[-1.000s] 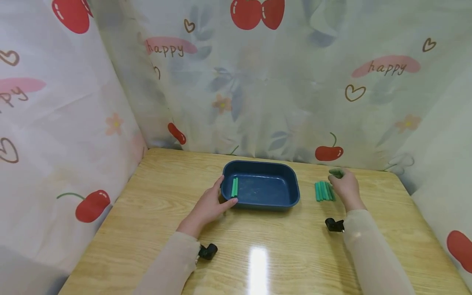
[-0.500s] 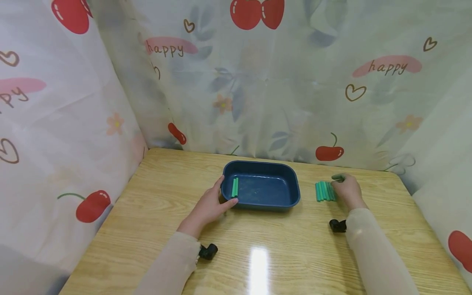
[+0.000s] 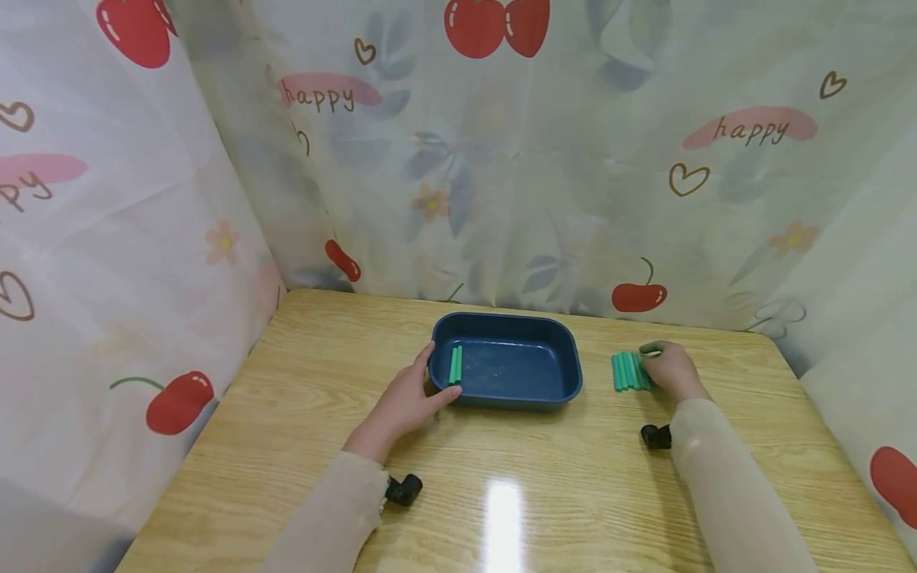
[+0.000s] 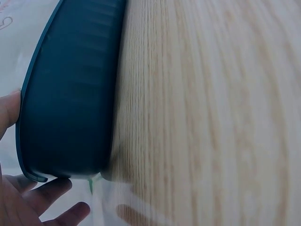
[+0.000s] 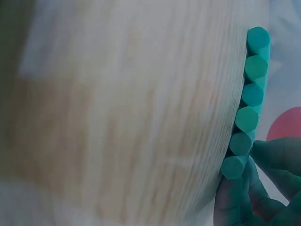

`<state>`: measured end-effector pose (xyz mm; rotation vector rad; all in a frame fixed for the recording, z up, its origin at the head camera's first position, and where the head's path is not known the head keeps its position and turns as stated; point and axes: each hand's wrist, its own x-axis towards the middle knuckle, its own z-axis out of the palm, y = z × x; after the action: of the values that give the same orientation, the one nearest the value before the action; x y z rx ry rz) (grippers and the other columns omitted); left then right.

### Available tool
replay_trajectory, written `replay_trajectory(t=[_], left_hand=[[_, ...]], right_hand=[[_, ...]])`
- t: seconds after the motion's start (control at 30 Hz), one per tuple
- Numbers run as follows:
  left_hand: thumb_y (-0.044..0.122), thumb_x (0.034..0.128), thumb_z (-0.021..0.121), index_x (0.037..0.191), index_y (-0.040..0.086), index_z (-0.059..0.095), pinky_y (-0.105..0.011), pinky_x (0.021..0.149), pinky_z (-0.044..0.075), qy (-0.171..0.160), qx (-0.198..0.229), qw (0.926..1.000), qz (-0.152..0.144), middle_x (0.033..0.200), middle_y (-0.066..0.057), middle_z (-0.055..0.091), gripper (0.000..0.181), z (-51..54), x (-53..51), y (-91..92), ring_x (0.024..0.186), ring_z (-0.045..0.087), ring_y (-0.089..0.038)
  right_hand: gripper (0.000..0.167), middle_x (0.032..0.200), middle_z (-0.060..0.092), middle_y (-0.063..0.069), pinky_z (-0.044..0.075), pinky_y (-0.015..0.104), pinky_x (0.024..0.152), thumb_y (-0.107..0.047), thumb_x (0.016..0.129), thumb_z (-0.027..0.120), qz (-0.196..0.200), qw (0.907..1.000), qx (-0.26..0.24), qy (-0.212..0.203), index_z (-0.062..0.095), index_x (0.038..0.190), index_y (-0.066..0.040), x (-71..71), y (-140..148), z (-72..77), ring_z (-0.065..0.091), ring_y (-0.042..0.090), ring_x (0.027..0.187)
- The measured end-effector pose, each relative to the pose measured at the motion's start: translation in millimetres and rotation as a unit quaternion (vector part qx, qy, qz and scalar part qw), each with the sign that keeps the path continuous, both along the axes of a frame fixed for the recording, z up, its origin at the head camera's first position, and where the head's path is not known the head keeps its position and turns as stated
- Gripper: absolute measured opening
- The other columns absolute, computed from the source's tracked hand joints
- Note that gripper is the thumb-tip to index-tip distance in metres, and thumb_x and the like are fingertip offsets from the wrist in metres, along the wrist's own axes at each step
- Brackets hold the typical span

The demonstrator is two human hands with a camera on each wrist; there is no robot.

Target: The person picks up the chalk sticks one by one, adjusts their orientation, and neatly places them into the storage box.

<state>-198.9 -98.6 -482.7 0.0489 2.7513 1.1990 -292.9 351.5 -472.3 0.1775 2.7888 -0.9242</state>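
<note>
A dark blue tray [image 3: 509,399] stands on the table, two green sticks [image 3: 455,366] lying side by side at its left end. My left hand [image 3: 403,404] grips that end, thumb by the near rim; the left wrist view shows the tray's outer wall [image 4: 70,94] between thumb and fingers. Right of the tray, several green sticks [image 3: 625,372] lie in a row. My right hand [image 3: 675,372] is at the row's right end. In the right wrist view, its fingertips pinch the end stick [image 5: 232,167], partly hiding its far part.
The wooden table [image 3: 559,485] reaches back to a patterned curtain [image 3: 501,199], which also hangs at both sides. A small black device is on each wrist, the left one [image 3: 404,489] and the right one [image 3: 655,436] both low over the table.
My right hand has come down and slightly left onto the right end of the stick row, its fingers closing there. My left hand and the tray have stayed put.
</note>
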Motion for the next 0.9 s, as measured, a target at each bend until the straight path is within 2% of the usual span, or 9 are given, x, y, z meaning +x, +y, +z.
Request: replay_trajectory(t=[0.4, 0.6, 0.73, 0.9], left_hand=[[0.054, 0.0903, 0.069, 0.163, 0.024, 0.013, -0.056, 0.113, 0.033, 0.0, 0.002, 1.0, -0.004, 0.16, -0.013, 0.033, 0.096, 1.6, 0.2, 0.0, 0.144, 0.035, -0.034], [0.052, 0.0907, 0.069, 0.163, 0.024, 0.013, -0.056, 0.113, 0.033, 0.002, 0.006, 1.0, -0.007, 0.16, -0.013, 0.033, 0.096, 2.7, 0.7, -0.4, 0.145, 0.034, -0.035], [0.052, 0.0907, 0.069, 0.163, 0.024, 0.013, -0.056, 0.113, 0.033, 0.001, 0.007, 1.0, -0.007, 0.16, -0.012, 0.032, 0.096, 2.6, 1.0, -0.8, 0.145, 0.033, -0.034], [0.052, 0.0908, 0.069, 0.163, 0.024, 0.012, -0.056, 0.113, 0.033, 0.003, 0.008, 0.9999, -0.008, 0.16, -0.012, 0.032, 0.096, 2.3, 0.9, -0.7, 0.145, 0.033, -0.034]], right_hand=[[0.042, 0.137, 0.046, 0.038, 0.048, 0.051, 0.087, -0.013, 0.101, 0.044, 0.03, 0.9983, 0.046, -0.02, 0.051, 0.137, 0.01, -1.0, -3.0, 4.9, 0.053, 0.04, 0.105], [0.044, 0.127, 0.054, 0.036, 0.047, 0.048, 0.081, -0.007, 0.096, 0.044, 0.046, 0.996, 0.068, -0.036, 0.051, 0.137, 0.009, 0.2, -2.3, 7.9, 0.052, 0.036, 0.093], [0.045, 0.116, 0.06, 0.032, 0.047, 0.044, 0.076, -0.004, 0.092, 0.047, 0.06, 0.9943, 0.082, -0.032, 0.051, 0.134, 0.012, 2.0, -0.7, 8.9, 0.053, 0.033, 0.085], [0.044, 0.109, 0.061, 0.028, 0.049, 0.043, 0.074, -0.007, 0.092, 0.053, 0.065, 0.9945, 0.075, -0.033, 0.052, 0.131, 0.013, 7.0, 1.9, 12.5, 0.056, 0.032, 0.086]])
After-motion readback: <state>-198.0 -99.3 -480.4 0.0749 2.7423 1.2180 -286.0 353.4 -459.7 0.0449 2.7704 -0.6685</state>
